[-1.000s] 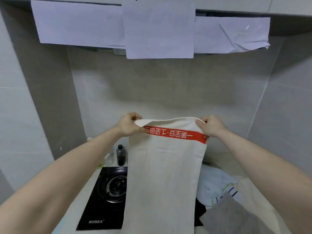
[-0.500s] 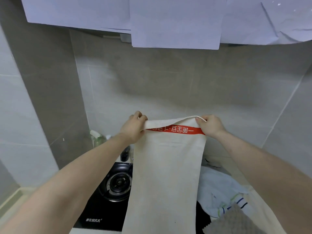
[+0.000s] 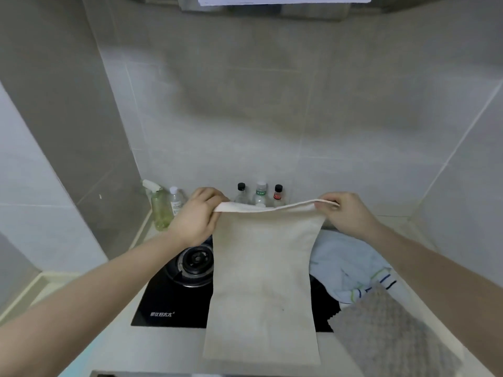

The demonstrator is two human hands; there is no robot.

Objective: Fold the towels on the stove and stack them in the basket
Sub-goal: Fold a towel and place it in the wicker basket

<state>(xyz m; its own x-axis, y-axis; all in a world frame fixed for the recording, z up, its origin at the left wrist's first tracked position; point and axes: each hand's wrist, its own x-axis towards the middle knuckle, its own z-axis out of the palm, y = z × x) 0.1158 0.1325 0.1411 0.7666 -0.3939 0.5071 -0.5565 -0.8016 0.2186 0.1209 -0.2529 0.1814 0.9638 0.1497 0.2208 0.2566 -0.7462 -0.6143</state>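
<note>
A cream towel (image 3: 261,281) hangs by its top edge above the black stove (image 3: 168,303), its lower end lying on the counter's front. My left hand (image 3: 197,216) grips the top left corner and my right hand (image 3: 344,213) pinches the top right corner. The towel's red band is out of sight. On the stove's right side lie a light blue towel (image 3: 345,262) with striped trim and a grey textured towel (image 3: 389,327). No basket is in view.
Behind the stove, a green spray bottle (image 3: 160,210) and several small bottles (image 3: 260,195) stand along the tiled wall. A burner (image 3: 196,263) shows left of the hanging towel. Walls close in on the left and right.
Both hands have lowered the towel toward the stove, and its lower end now rests on the counter. The red band has turned out of view. The camera has tilted down.
</note>
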